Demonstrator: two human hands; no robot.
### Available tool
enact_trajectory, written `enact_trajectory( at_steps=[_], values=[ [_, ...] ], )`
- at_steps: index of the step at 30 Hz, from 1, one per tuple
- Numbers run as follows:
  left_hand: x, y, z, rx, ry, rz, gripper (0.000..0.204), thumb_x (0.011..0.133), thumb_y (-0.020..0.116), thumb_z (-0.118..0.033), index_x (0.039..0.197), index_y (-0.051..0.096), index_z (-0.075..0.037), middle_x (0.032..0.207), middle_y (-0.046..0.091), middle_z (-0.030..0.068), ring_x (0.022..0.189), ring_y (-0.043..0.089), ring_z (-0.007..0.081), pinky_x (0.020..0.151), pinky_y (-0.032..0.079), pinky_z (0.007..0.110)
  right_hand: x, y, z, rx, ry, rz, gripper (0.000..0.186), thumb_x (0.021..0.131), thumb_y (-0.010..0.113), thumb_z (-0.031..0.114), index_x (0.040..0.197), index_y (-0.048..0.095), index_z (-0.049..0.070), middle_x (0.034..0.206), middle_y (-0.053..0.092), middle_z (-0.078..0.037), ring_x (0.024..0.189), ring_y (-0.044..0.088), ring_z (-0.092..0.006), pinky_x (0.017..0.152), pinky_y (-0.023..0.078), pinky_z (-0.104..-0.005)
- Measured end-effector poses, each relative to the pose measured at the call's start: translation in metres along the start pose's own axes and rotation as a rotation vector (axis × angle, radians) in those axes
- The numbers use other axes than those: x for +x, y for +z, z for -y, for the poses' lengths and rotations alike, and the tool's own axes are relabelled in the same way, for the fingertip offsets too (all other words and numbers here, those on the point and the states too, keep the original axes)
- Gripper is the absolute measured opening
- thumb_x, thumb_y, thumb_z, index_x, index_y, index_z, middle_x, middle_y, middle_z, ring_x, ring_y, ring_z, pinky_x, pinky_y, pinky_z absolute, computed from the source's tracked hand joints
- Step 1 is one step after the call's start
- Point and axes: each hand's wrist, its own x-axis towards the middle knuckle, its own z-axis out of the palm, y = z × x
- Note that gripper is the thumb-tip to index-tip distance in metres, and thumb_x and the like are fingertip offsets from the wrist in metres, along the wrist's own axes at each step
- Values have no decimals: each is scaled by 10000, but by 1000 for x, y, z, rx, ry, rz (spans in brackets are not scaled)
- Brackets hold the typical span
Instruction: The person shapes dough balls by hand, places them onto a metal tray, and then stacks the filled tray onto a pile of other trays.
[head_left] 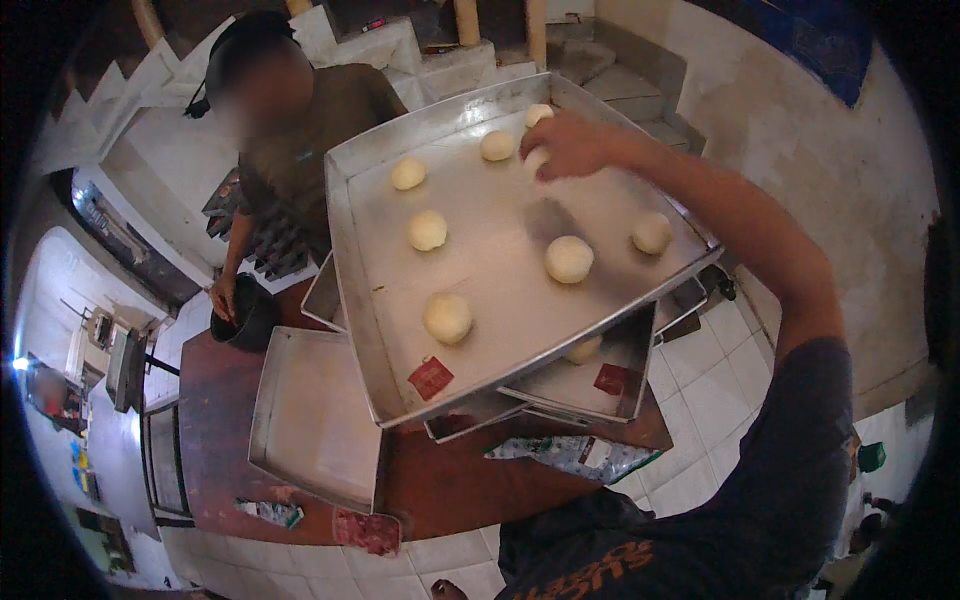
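My right hand (572, 146) reaches over the far right part of the top metal tray (480, 275), its fingers closed round a pale dough ball (537, 162). Beside it sit two more, one just behind my fingers (539, 115) and one to their left (497, 146). Several other round dough balls rest spaced apart on the tray, among them a large one (569, 260) in the middle right and another (447, 318) near the front. A red label (430, 378) lies in its near left corner. My left hand does not show.
Under the top tray are more trays, one holding dough (584, 350). A bare tray (315, 415) stands left on the brown table (215, 430). Across it, a person (320, 140) has a hand in a black bucket (250, 315). Plastic packaging (570, 456) lies near the front edge.
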Motion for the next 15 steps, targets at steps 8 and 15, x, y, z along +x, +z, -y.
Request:
enact_trajectory(
  at_steps=[8, 15],
  values=[
    [-37, 14, 17, -208, -26, -86, 215, 810, 522, -102, 971, 520, 41, 918, 520, 118, 834, 492, 190, 720, 431, 314, -40, 10, -51, -187, 114, -57, 429, 786, 525, 265, 1133, 505, 14, 1082, 530, -186, 1043, 482, -336, 909, 366, -398],
    [-59, 6, -65, -648, 206, 20, 165, 805, 511, -147, 893, 530, -9, 726, 487, 23, 627, 404, 96, 569, 353, 240, -74, -26, 2, 72, 293, -39, 542, 839, 485, 179, 1313, 286, 7, 1257, 415, -212, 1121, 437, -317, 940, 340, -404]
  ],
)
